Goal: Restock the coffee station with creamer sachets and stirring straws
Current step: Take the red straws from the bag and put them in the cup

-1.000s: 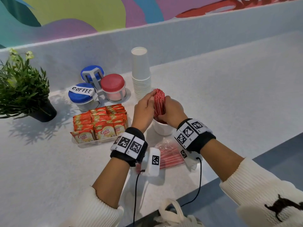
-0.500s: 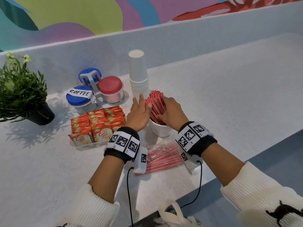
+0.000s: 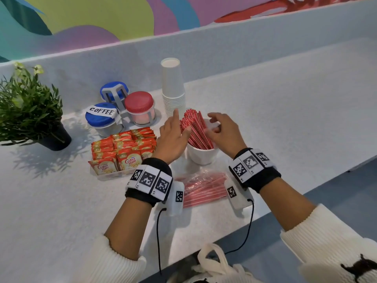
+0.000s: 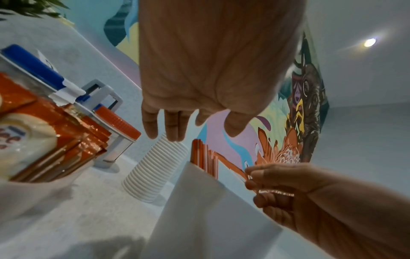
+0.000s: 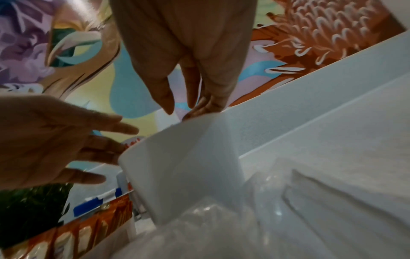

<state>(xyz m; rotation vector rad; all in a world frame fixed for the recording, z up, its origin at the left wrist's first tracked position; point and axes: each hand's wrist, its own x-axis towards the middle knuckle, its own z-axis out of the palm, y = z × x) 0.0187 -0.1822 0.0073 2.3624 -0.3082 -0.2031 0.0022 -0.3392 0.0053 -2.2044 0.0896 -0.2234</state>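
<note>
Red stirring straws (image 3: 194, 129) stand fanned out in a white cup (image 3: 202, 157), leaning to the left. My left hand (image 3: 175, 127) is just left of them with straight fingers, the thumb close to the bundle. My right hand (image 3: 212, 124) hovers over the cup's right rim, fingers relaxed and holding nothing. In the left wrist view the left hand (image 4: 190, 126) is above the straws (image 4: 204, 157). In the right wrist view the right hand (image 5: 190, 101) points down at the cup (image 5: 182, 166). Orange creamer sachets (image 3: 122, 152) fill a clear tray to the left. A plastic bag of straws (image 3: 204, 186) lies between my wrists.
A stack of paper cups (image 3: 173, 88) stands right behind the straw cup. Jars in a grey rack sit back left, one blue-lidded and labelled COFFEE (image 3: 102, 117), one red-lidded (image 3: 139, 107). A potted plant (image 3: 30, 111) is far left. A white bag (image 3: 212, 264) hangs below the counter edge.
Both hands have let go of the straw bundle and moved apart. The straws, held upright a second ago, now lean fanned out in the cup.
</note>
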